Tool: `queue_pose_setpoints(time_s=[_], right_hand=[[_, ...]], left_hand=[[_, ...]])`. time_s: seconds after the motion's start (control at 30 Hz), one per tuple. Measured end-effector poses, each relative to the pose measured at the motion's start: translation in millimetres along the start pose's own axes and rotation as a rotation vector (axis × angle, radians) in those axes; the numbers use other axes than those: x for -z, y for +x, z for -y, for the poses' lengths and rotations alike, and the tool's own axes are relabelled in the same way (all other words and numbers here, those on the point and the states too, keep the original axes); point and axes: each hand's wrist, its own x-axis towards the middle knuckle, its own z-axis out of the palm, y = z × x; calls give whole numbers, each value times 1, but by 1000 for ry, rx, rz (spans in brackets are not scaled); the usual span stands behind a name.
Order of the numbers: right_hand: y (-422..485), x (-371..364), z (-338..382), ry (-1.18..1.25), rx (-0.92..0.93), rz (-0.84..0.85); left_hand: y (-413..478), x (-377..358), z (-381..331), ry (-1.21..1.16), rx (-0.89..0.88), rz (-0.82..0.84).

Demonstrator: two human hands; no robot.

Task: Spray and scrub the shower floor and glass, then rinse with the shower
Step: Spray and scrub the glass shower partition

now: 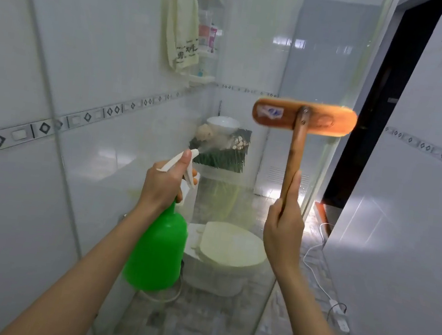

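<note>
My left hand [163,185] grips the white trigger head of a green spray bottle [158,248], nozzle aimed at the shower glass [255,60] straight ahead; a fine mist shows at the nozzle tip. My right hand [283,230] holds the wooden handle of a scrub brush [304,117], whose flat orange-brown head is raised level against the glass on the right. The brush head looks slightly blurred. The shower floor [194,328] of grey mottled tile lies below, between my arms.
Through the glass stand a white toilet [229,252], a small sink with a bowl [223,124], a hanging towel [182,29] and a corner shelf with bottles [207,30]. White tiled walls close in left and right. A white cable and plug [336,306] lie on the floor at right.
</note>
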Motion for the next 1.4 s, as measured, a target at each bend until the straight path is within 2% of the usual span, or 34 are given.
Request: queue_pose_setpoints(time_s=[0.2, 0.4, 0.63, 0.73, 0.87, 0.93, 1.0, 1.07, 1.17, 1.3, 1.4], right_hand=[[35, -1, 21, 80, -4, -130], [32, -10, 24, 117, -2, -92], [28, -24, 21, 152, 10, -101], [2, -27, -6, 17, 87, -25], [-100, -34, -64, -115, 11, 279], [-124, -36, -66, -139, -22, 396], [-99, -45, -48, -104, 47, 370], [-47, -54, -25, -71, 138, 237], [-17, -58, -16, -79, 163, 147], [-99, -39, -50, -92, 65, 316], [-76, -44, -37, -110, 154, 312]], left_hand=[[3, -6, 2, 10, 29, -52], [-5, -7, 8, 109, 17, 101], [-8, -6, 19, 99, 44, 88], [-6, 6, 26, 135, 59, 44], [-4, 35, 39, 97, 79, -49], [-4, 49, 45, 77, 79, -76], [-6, 60, 51, 101, 84, -96], [-9, 68, 54, 117, 98, -109], [-13, 74, 54, 118, 101, -128], [-15, 75, 51, 129, 91, -123], [-13, 70, 48, 102, 83, -104]])
